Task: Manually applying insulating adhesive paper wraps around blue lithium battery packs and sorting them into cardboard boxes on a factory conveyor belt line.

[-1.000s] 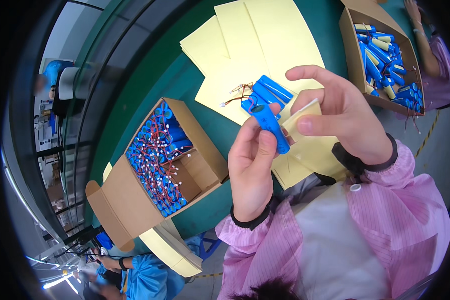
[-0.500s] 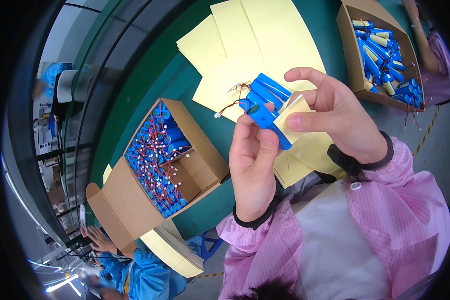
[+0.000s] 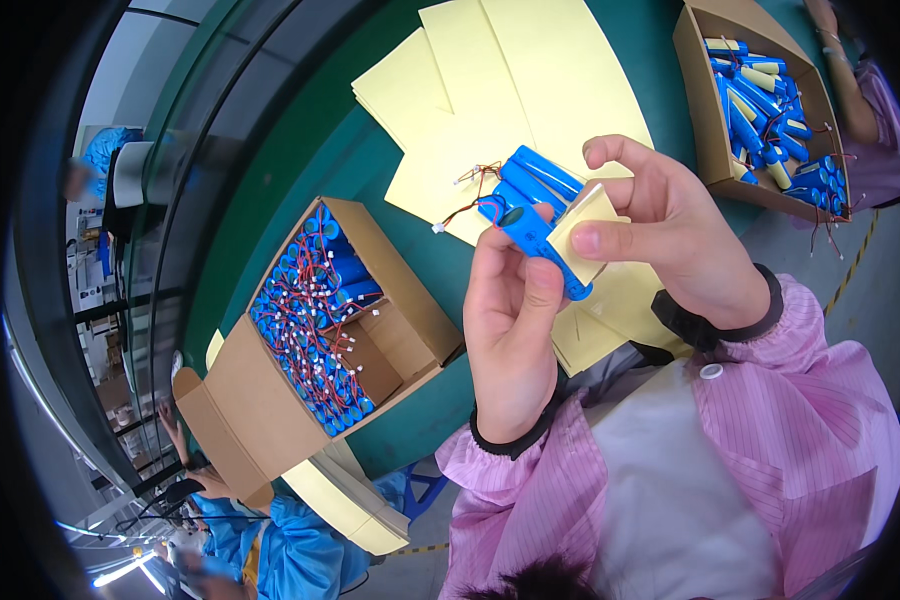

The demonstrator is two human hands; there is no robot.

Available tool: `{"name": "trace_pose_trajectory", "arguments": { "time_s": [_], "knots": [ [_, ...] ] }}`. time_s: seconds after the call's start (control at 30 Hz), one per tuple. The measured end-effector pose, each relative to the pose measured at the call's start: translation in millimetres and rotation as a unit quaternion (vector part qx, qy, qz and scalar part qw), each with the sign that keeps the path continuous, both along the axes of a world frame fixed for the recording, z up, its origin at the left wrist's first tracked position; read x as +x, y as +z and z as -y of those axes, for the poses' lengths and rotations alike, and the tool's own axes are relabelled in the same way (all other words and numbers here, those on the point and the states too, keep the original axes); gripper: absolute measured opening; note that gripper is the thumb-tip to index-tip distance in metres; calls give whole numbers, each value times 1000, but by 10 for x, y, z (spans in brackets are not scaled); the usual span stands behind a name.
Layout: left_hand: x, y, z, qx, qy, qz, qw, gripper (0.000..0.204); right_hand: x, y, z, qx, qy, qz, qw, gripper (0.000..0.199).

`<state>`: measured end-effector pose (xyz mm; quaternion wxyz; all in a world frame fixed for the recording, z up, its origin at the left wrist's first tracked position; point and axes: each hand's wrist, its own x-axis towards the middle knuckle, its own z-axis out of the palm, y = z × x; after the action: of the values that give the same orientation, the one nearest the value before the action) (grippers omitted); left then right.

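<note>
My left hand (image 3: pixel 515 335) is closed on a blue cylindrical battery (image 3: pixel 526 228), its thumb along the near side. Red and black wires with a small white connector trail off its upper left end. Pinched between the thumb and fingers of my right hand (image 3: pixel 675 225) is a small stack of pale yellow labels (image 3: pixel 580 235), which overlaps the battery's side; whether one is stuck on cannot be seen. Just beyond, more blue batteries (image 3: pixel 538 178) with wires show side by side over yellow sheets (image 3: pixel 510 80); I cannot tell whether my left fingers support them.
An open cardboard box (image 3: pixel 405 310) at left holds upright blue batteries with tangled wires. Another carton (image 3: pixel 705 130) at far right contains batteries with yellow labels. All this is on a green table (image 3: pixel 320 165). Co-workers in blue (image 3: pixel 315 550) and pink (image 3: pixel 885 130) are nearby.
My left hand and the battery have shifted slightly to the right and down. My right forefinger has moved a little. At lower left, a co-worker's arms have changed position.
</note>
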<state>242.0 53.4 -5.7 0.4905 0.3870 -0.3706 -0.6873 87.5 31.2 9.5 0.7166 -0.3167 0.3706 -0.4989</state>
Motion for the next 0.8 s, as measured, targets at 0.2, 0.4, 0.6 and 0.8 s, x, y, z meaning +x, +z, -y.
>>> {"name": "trace_pose_trajectory", "arguments": {
  "time_s": [0.2, 0.4, 0.6, 0.8],
  "knots": [
    [-11, 18, -22, -5, -1, 18, 1000, 43, 36, 21, -39, -81, -33, -137, 987, 43],
    [46, -40, -30, -78, 11, 137, 987, 44, -2, 14, 29, -241, -68, -410, 877, 51],
    [0, 16, -50, -34, 49, 81, 995, 45, -28, -59, 8, -311, -69, -431, 844, 34],
    [94, 2, -91, -45, -8, 82, 996, 37, -20, -10, -12, -366, -63, -424, 826, 24]
  ]
}}
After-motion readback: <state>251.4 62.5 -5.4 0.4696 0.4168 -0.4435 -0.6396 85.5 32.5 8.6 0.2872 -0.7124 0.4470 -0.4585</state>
